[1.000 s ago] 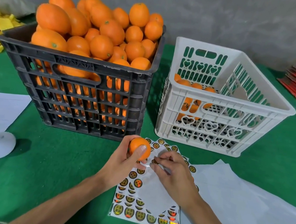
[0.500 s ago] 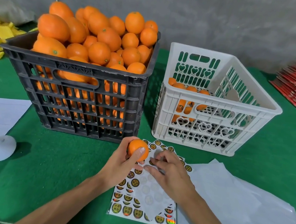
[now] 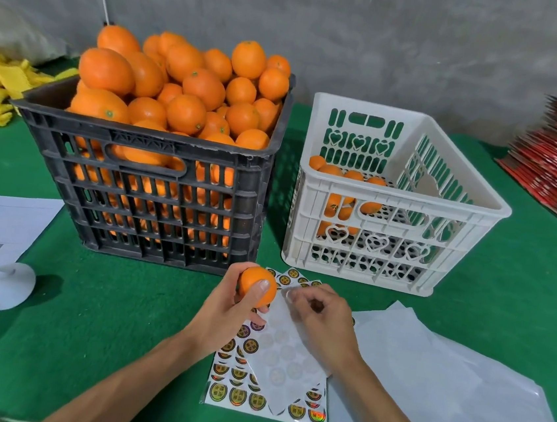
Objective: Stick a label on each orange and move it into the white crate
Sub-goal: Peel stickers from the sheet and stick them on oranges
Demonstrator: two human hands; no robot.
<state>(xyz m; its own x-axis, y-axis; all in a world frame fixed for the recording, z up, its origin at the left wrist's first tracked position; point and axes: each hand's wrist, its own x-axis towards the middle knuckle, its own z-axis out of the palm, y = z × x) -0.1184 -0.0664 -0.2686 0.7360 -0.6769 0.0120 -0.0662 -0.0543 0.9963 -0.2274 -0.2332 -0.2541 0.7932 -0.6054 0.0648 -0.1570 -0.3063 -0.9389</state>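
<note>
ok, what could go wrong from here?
1. The left hand grips the small round orange by its fingertips only; it could slip.
2. The right hand picks at the glossy sticker sheet, which nothing else holds down; it may lift.
3. The white plastic crate sits beyond both.

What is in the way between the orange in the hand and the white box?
Nothing visible. The left hand holds the orange above the sticker sheet, and the white crate sits just beyond with its top open. Only its near wall must be lifted over.
</note>
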